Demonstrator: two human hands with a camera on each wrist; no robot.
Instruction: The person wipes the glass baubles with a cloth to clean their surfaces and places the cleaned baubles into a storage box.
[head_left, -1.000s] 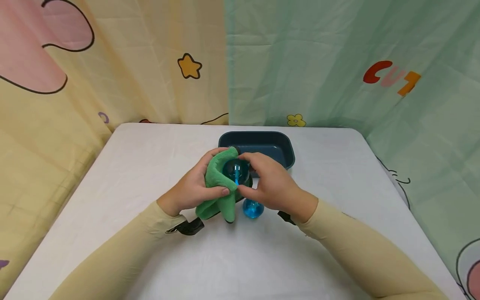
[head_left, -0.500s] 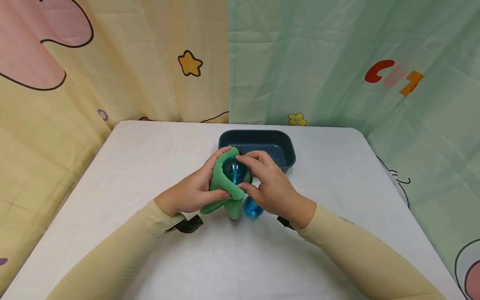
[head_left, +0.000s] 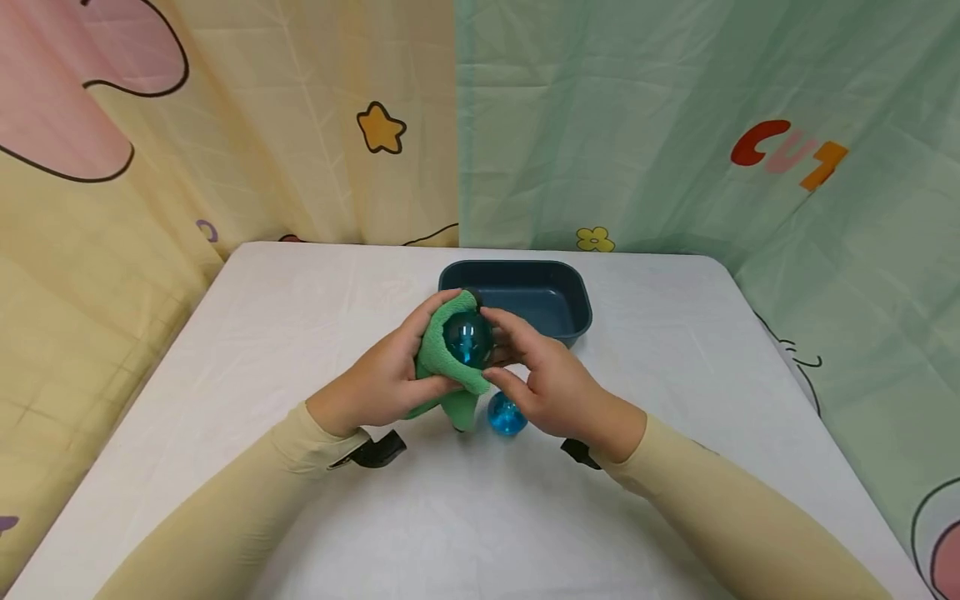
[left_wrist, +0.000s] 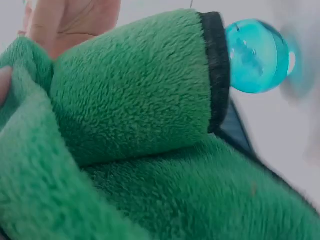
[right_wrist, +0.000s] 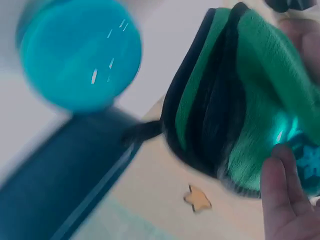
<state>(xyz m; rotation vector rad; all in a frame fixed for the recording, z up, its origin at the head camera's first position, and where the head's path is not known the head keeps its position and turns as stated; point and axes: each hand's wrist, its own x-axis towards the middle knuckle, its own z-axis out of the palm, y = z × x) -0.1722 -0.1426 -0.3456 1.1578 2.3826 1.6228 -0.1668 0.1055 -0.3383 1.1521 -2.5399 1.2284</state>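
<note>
In the head view my left hand point(head_left: 378, 385) grips a fluffy green cloth point(head_left: 444, 367) with a dark edging, wrapped around the left side of a see-through blue ball point(head_left: 468, 339). My right hand point(head_left: 551, 375) holds the ball's right side, index fingertip near its top and thumb by the cloth's lower edge. The right wrist view shows two fingers point(right_wrist: 280, 175) against the ball and cloth. A second blue ball point(head_left: 507, 414) lies on the table just below the hands. In the left wrist view the cloth point(left_wrist: 135, 90) hides the held ball.
Behind the hands, a dark blue rectangular tray point(head_left: 581, 312) stands near the far edge of the white-covered table point(head_left: 337, 292). Printed curtains point(head_left: 637, 125) hang around the table. A black strap point(head_left: 378, 450) shows at my left wrist.
My right fingers and thumb have spread a little and shifted slightly right around the ball. The cloth's hanging part has drawn up under my left hand. The second ball and tray stay put.
</note>
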